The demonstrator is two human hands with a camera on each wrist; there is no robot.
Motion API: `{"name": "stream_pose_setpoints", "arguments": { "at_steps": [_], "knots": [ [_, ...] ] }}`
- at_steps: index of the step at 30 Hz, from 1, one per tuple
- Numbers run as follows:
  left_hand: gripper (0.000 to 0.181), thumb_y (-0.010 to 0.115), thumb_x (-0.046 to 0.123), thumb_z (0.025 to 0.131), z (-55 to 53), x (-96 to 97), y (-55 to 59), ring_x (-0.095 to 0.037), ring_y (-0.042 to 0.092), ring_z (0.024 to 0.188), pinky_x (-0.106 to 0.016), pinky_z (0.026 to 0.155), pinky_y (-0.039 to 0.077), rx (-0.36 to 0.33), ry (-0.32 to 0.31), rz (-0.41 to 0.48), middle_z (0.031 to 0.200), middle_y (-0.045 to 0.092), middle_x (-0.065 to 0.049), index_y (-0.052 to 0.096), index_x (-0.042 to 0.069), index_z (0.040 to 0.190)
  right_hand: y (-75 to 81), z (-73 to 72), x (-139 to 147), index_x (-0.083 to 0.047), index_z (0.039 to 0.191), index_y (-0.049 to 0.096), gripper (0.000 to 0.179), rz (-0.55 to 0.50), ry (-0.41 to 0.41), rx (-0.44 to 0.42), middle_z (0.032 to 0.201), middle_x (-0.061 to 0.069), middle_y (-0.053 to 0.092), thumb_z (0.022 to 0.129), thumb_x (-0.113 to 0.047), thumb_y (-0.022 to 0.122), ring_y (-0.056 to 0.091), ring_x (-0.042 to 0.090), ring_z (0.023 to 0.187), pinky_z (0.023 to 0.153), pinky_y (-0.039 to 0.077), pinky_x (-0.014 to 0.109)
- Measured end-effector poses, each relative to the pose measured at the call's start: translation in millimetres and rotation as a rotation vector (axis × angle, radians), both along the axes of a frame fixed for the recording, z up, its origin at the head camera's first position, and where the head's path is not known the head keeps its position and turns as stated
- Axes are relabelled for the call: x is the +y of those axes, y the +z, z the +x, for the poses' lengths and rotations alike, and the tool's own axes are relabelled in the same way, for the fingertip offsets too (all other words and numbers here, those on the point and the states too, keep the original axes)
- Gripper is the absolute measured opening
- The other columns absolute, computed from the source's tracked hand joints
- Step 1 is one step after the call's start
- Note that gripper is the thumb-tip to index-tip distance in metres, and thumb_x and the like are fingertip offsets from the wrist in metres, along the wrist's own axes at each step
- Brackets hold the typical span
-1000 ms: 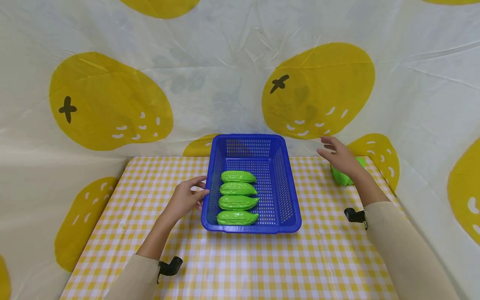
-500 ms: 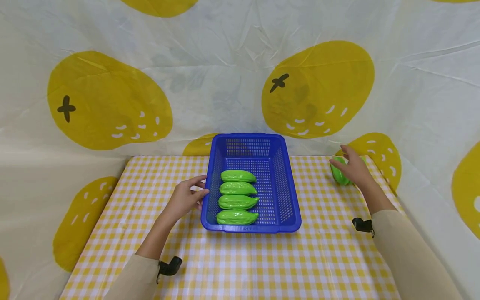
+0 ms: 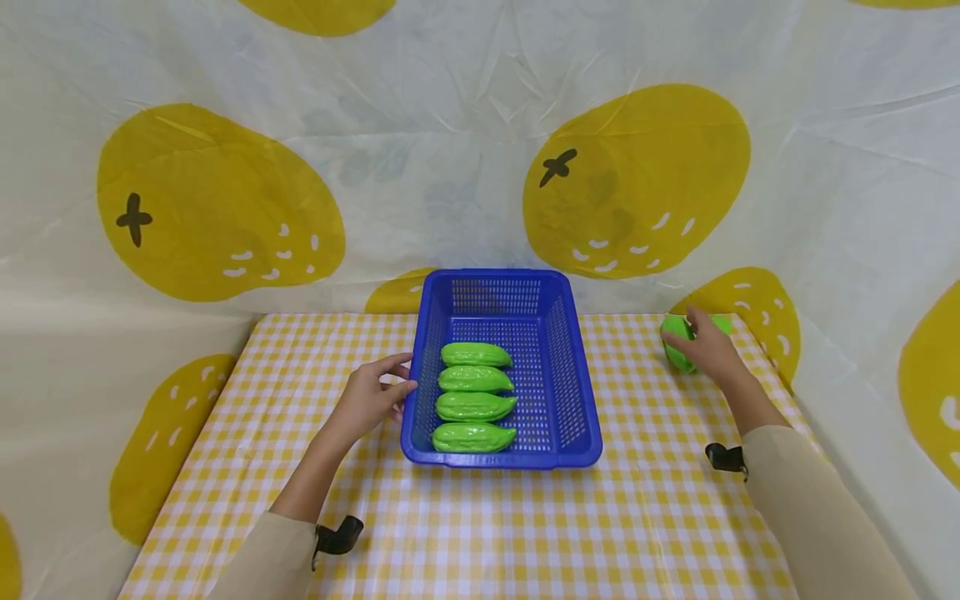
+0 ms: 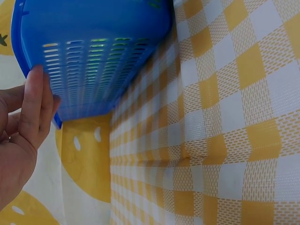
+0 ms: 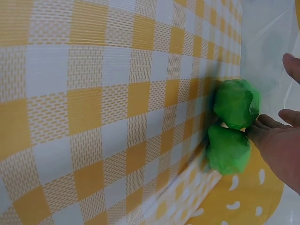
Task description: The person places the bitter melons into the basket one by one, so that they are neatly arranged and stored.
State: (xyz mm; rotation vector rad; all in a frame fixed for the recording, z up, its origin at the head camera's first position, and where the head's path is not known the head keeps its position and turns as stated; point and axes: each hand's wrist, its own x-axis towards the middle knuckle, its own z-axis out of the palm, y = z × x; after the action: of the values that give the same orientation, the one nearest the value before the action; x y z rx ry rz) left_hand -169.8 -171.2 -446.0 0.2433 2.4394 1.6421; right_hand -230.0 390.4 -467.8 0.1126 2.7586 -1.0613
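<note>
My left hand holds the left rim of a blue mesh basket, its thumb at the rim. In the left wrist view its fingers lie along the basket's outer wall. Several glossy, ridged green bitter melons lie in a row across the basket's left side. At the back right my right hand reaches over a green bitter melon, thumb spread to its left. In the right wrist view two of these, a nearer one and another, stand side by side, with fingertips at the gap between them.
A yellow-and-white checked cloth covers the table. A pale curtain printed with big yellow fruit rises behind and along both sides. The right-hand melons are close to the table's far right corner.
My right hand has moved right and down to the green bitter melons at the back right. The left hand and the basket have stayed in place.
</note>
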Motion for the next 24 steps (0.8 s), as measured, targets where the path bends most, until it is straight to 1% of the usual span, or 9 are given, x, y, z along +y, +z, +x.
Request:
{"name": "stream_pose_setpoints", "arguments": {
  "at_steps": [5,9,12,16,19,22,24],
  "knots": [
    [0.051,0.068,0.004,0.099,0.8,-0.1,-0.9,-0.016,0.069,0.065,-0.057,0.062,0.065,-0.005,0.006,-0.011,0.121,0.064,-0.024,0.054,0.003,0.148,-4.7,-2.8,-2,0.004,0.163,-0.002,0.097,0.032,0.015,-0.004,0.165,0.037,0.01,0.106,-0.055,0.049,0.017,0.059,0.149,0.115,0.031,0.077],
    [0.051,0.068,0.004,0.099,-0.3,0.0,-1.7,-0.017,0.069,0.065,-0.055,0.061,0.066,-0.004,0.004,-0.014,0.122,0.064,-0.024,0.054,0.004,0.148,-5.7,-4.6,-5,0.006,0.162,0.007,0.087,0.035,0.03,0.01,0.165,0.036,0.015,0.108,-0.044,0.052,0.02,0.057,0.149,0.115,0.033,0.075],
    [0.051,0.068,0.004,0.099,-0.7,0.7,-0.9,-0.017,0.068,0.064,-0.052,0.059,0.066,-0.004,0.006,-0.014,0.122,0.064,-0.024,0.054,0.003,0.148,-5.1,-3.2,-7,0.008,0.161,0.014,0.079,0.027,0.035,0.023,0.163,0.037,0.019,0.108,-0.034,0.055,0.023,0.058,0.147,0.113,0.036,0.075],
    [0.051,0.068,0.004,0.099,-0.7,1.0,-0.2,-0.016,0.068,0.063,-0.055,0.061,0.065,-0.006,0.012,-0.013,0.121,0.064,-0.024,0.055,0.003,0.148,-6.7,-2.3,-8,0.01,0.159,0.018,0.075,0.031,0.034,0.036,0.161,0.039,0.022,0.107,-0.026,0.059,0.028,0.059,0.144,0.111,0.04,0.073],
    [0.051,0.068,0.003,0.099,-0.9,0.8,-0.6,-0.016,0.068,0.063,-0.056,0.061,0.065,-0.006,0.01,-0.014,0.121,0.063,-0.024,0.054,0.002,0.148,-11.6,-4.1,-7,0.011,0.158,0.022,0.073,0.065,0.034,0.044,0.157,0.041,0.028,0.106,-0.021,0.061,0.032,0.059,0.141,0.108,0.043,0.072],
    [0.051,0.068,0.004,0.099,-1.1,0.9,-0.8,-0.015,0.068,0.063,-0.053,0.059,0.065,-0.005,0.014,-0.017,0.121,0.063,-0.024,0.054,0.002,0.148,-17.0,-7.1,-6,0.012,0.157,0.028,0.069,0.11,0.036,0.055,0.152,0.043,0.034,0.104,-0.018,0.062,0.038,0.06,0.137,0.105,0.047,0.071],
    [0.051,0.068,0.004,0.099,-1.3,1.0,-0.9,-0.015,0.068,0.063,-0.052,0.059,0.066,-0.006,0.014,-0.019,0.121,0.063,-0.024,0.054,0.002,0.148,-20.0,-8.3,-6,0.011,0.156,0.03,0.067,0.12,0.038,0.058,0.15,0.043,0.036,0.103,-0.016,0.062,0.04,0.06,0.135,0.103,0.048,0.071]
  ]
}}
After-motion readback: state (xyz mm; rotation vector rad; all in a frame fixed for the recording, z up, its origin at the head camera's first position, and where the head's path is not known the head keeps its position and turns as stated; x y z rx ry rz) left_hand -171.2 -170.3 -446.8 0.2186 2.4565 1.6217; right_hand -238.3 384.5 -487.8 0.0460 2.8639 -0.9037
